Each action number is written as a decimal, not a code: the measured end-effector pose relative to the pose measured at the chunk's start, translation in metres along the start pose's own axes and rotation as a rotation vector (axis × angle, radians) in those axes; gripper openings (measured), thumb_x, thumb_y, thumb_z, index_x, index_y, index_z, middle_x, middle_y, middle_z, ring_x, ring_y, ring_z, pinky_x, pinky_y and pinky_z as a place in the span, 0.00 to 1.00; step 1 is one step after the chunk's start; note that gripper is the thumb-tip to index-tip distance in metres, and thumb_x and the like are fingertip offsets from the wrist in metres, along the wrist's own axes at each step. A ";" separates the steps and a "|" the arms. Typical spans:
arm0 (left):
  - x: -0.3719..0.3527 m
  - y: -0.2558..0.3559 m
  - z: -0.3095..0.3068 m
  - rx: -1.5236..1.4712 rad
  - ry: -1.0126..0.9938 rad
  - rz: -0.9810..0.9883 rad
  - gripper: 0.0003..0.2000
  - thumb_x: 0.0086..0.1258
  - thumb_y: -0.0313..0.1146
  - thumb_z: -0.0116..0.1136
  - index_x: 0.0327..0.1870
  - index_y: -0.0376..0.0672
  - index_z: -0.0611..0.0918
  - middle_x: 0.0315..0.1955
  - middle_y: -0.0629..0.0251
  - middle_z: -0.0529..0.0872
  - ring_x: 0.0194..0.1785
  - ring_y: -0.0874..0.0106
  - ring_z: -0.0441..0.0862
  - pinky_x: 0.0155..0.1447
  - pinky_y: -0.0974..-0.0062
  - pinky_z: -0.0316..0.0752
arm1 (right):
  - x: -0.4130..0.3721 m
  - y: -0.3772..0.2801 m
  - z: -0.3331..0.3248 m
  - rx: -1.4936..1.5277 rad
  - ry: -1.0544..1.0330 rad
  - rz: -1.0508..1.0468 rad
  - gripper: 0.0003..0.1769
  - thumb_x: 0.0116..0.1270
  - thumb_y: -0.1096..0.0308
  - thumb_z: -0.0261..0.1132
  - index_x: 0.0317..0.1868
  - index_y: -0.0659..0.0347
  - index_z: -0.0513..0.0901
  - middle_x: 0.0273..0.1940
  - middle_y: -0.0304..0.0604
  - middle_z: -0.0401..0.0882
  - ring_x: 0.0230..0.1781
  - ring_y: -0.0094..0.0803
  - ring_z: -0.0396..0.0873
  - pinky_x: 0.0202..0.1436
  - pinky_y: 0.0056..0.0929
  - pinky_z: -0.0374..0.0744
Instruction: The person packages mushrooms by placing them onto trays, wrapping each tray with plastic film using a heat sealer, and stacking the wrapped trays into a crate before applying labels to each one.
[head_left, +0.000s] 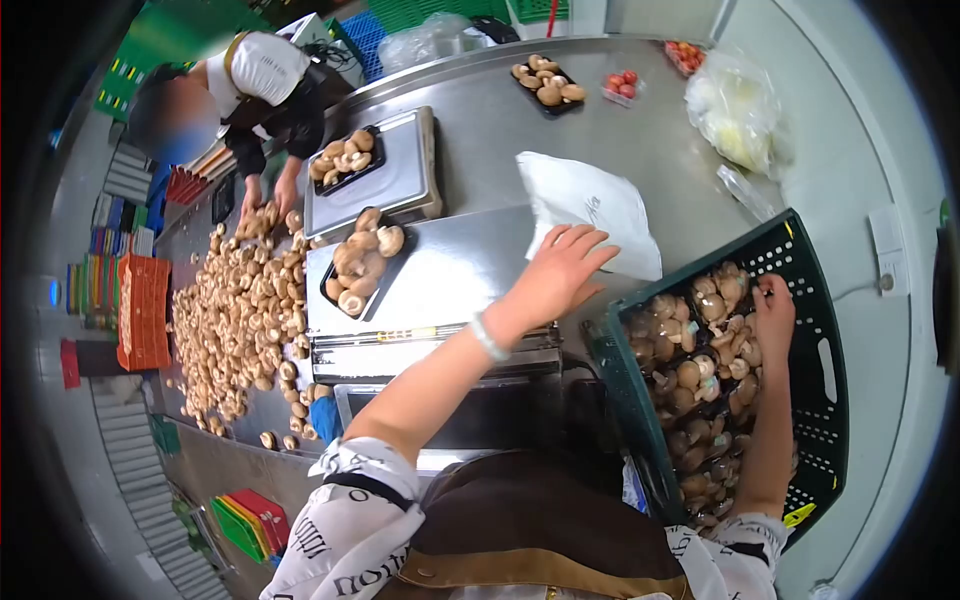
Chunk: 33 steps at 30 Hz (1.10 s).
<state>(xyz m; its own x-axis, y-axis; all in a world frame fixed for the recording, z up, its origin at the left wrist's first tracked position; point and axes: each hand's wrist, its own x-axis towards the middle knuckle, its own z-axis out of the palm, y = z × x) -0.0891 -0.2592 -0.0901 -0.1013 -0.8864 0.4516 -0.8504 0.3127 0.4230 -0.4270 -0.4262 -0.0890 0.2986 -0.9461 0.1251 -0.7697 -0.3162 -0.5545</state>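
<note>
Reaching forward with the left hand (568, 265), with fingers spread apart and nothing visible in the grasp, over the near edge of the white sheet (600, 210); impossible to tell whether touching it. Reaching down into the dark green crate (690, 264) with the right hand (775, 305), with fingers bent and drawn together, beside the far wall; impossible to tell whether clamped on anything. Directly beside the right hand, inside the crate: packed mushrooms (668, 330), under shiny clear film, spread toward the wearer along the right forearm. To the left of the left hand, well apart from it: an unwrapped mushroom tray (362, 262), at the far left corner of the metal machine (455, 250). Beyond that, on the scale (408, 180): another mushroom tray (345, 160). Farther left, in a broad heap on the metal table (470, 110): loose mushrooms (240, 320), with a co-worker's hands (270, 205) at the far end. Beyond the white sheet, near one another: a third mushroom tray (548, 82) and a small pack of red produce (620, 85), with a clear bag (735, 110) to the right.
</note>
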 end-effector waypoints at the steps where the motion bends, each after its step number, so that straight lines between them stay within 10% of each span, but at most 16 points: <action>1: -0.013 -0.001 -0.021 0.006 0.038 -0.068 0.25 0.52 0.31 0.70 0.55 0.42 0.77 0.52 0.57 0.80 0.61 0.57 0.73 0.62 0.59 0.68 | -0.006 -0.005 -0.007 -0.007 0.046 -0.059 0.08 0.65 0.76 0.60 0.45 0.64 0.76 0.34 0.43 0.76 0.26 0.30 0.72 0.34 0.28 0.72; 9: -0.195 -0.124 -0.159 0.463 0.454 -0.830 0.24 0.62 0.41 0.64 0.58 0.42 0.77 0.55 0.56 0.79 0.58 0.52 0.74 0.63 0.59 0.67 | -0.070 -0.217 -0.008 0.248 -0.037 -0.329 0.05 0.65 0.78 0.60 0.41 0.64 0.79 0.35 0.40 0.77 0.31 0.27 0.78 0.36 0.22 0.76; 11: -0.216 -0.139 -0.155 0.296 0.434 -0.851 0.21 0.64 0.42 0.61 0.54 0.39 0.80 0.53 0.53 0.80 0.57 0.53 0.76 0.61 0.62 0.69 | -0.080 -0.266 0.033 0.312 -0.203 -0.513 0.07 0.61 0.75 0.64 0.40 0.63 0.79 0.41 0.48 0.79 0.40 0.46 0.80 0.45 0.34 0.78; 16: -0.211 -0.130 -0.148 0.037 0.377 -0.712 0.16 0.62 0.40 0.60 0.46 0.41 0.84 0.50 0.53 0.82 0.53 0.54 0.78 0.59 0.63 0.70 | -0.081 -0.361 0.161 0.259 -0.424 -0.926 0.24 0.64 0.61 0.64 0.58 0.61 0.72 0.60 0.50 0.70 0.62 0.48 0.68 0.64 0.42 0.69; 23: -0.202 -0.123 -0.140 -0.038 0.111 -0.394 0.18 0.60 0.44 0.61 0.48 0.45 0.83 0.54 0.58 0.80 0.57 0.57 0.75 0.65 0.60 0.65 | -0.109 -0.335 0.295 0.316 -0.235 -0.600 0.27 0.67 0.57 0.62 0.62 0.62 0.70 0.62 0.56 0.66 0.64 0.55 0.63 0.67 0.46 0.64; 31: -0.221 -0.119 -0.166 -0.407 0.237 -0.488 0.27 0.64 0.38 0.59 0.65 0.42 0.72 0.67 0.56 0.68 0.71 0.57 0.62 0.74 0.63 0.54 | -0.106 -0.322 0.256 0.425 -0.302 -0.484 0.30 0.67 0.55 0.63 0.63 0.63 0.69 0.63 0.54 0.67 0.65 0.51 0.64 0.69 0.43 0.63; 33: -0.259 -0.125 -0.180 -0.286 0.405 -0.669 0.19 0.66 0.32 0.61 0.58 0.39 0.78 0.57 0.57 0.79 0.61 0.63 0.75 0.66 0.70 0.66 | -0.113 -0.306 0.214 0.440 -0.275 -0.437 0.28 0.66 0.56 0.64 0.61 0.63 0.71 0.62 0.54 0.69 0.64 0.49 0.67 0.69 0.43 0.64</action>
<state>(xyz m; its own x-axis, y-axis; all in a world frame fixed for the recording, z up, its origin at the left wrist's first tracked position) 0.1364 -0.0068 -0.1182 0.6187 -0.7418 0.2586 -0.4961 -0.1136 0.8608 -0.1044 -0.2079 -0.1099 0.7076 -0.6673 0.2325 -0.2620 -0.5532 -0.7907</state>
